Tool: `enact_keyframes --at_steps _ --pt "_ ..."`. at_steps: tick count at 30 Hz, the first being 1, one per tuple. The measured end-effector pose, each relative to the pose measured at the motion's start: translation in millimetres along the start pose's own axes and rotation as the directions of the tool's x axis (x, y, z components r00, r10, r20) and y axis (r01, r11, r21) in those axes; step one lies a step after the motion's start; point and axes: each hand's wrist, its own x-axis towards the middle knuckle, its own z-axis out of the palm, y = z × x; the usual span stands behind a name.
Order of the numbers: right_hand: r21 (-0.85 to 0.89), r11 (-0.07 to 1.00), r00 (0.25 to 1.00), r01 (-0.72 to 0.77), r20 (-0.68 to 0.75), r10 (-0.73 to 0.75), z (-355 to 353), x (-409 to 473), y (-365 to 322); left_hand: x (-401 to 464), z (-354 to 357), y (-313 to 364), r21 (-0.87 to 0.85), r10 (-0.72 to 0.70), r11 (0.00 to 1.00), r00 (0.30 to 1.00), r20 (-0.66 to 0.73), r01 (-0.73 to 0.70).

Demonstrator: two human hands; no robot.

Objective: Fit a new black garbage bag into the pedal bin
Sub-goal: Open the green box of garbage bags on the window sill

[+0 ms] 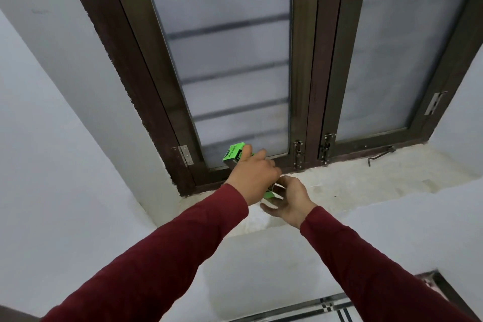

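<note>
While the left hand (252, 176) grips it, the green box (233, 153) reads "BECO".

green box (233, 153) | black print on side panel | reads roughly "BECO" | smaller print illegible

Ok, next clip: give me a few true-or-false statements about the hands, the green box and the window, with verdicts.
1. The left hand grips a green box. True.
2. The pedal bin is in view. False: no bin shows, only a window sill, walls and a window.
3. The right hand is at the lower end of the box. True.
4. The person wears blue sleeves. False: the sleeves are dark red.
5. The window stands wide open. False: both panes look closed in the frame.
</note>
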Motion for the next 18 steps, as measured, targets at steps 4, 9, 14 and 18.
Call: enact_keyframes --at_steps 4,9,14,18 --pt "0.185 0.982 0.998 -0.025 0.060 0.014 -7 8 -5 3 -9 -18 -0.067 -0.042 0.997 0.997 -0.060 0.038" --pt "0.096 0.995 0.996 -0.035 0.081 0.028 -21 13 -12 -15 26 -56 -0.427 -0.342 0.849 0.940 0.004 0.310" --pt "0.123 0.992 0.999 -0.016 0.041 0.011 -25 16 -3 -44 96 -54 -0.620 -0.485 0.542 0.814 0.321 0.568" --pt "0.139 0.990 0.999 -0.019 0.049 0.012 -12 14 9 -47 112 -25 -0.769 -0.591 0.369 0.770 0.240 0.523"
